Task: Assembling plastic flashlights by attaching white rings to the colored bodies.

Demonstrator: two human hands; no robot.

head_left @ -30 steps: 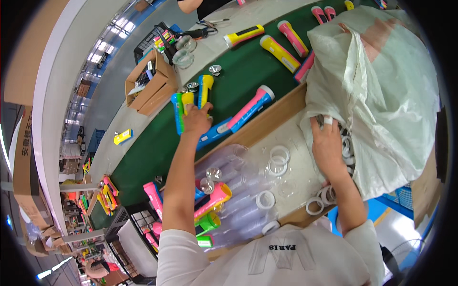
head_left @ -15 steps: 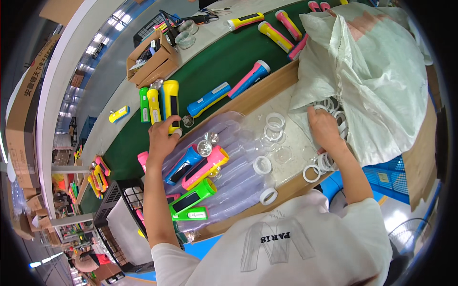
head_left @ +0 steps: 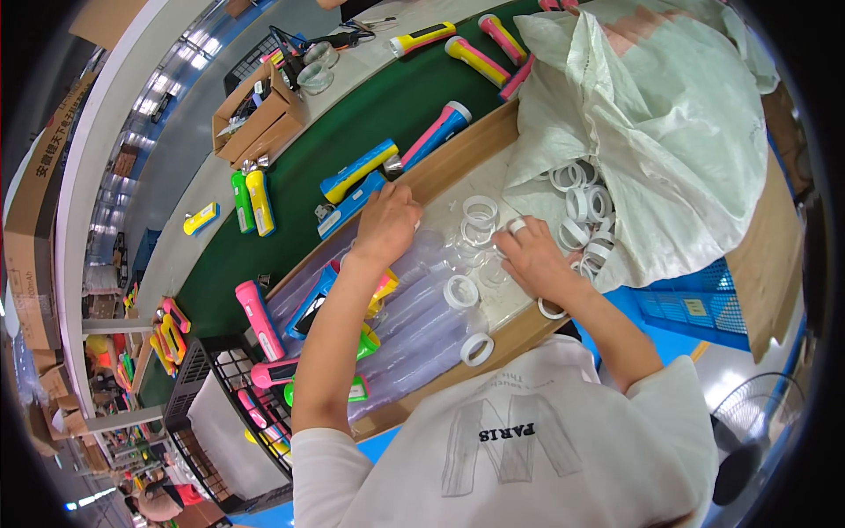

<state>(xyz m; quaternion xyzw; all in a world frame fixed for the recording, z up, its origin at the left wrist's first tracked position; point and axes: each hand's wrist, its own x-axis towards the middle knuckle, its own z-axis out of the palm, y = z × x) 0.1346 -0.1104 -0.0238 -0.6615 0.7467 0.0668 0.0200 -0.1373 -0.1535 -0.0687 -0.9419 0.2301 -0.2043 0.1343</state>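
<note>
My right hand (head_left: 535,260) has its fingers bent around a white ring (head_left: 517,226), over a few clear round discs (head_left: 495,271). My left hand (head_left: 387,224) is closed above the tray's far edge; anything between its fingertips is too small to make out. Beside it lie blue flashlight bodies (head_left: 352,208) on the green belt. More white rings (head_left: 461,291) rest near my right hand, and several spill from a white woven sack (head_left: 651,150). Under my left forearm, partly hidden, are blue, yellow and green flashlight bodies (head_left: 310,304) on clear purplish plastic (head_left: 422,308).
The wooden tray edge (head_left: 480,150) borders the green belt (head_left: 343,114), which carries several flashlights. A cardboard box (head_left: 260,119) stands beyond it. A black crate (head_left: 216,422) is at lower left, a blue basket (head_left: 695,299) under the sack, and a fan (head_left: 757,414) at right.
My left hand has moved right, away from the large yellow flashlight, which no longer shows beside the small green and yellow ones. My right hand has come left from the sack's mouth with a white ring.
</note>
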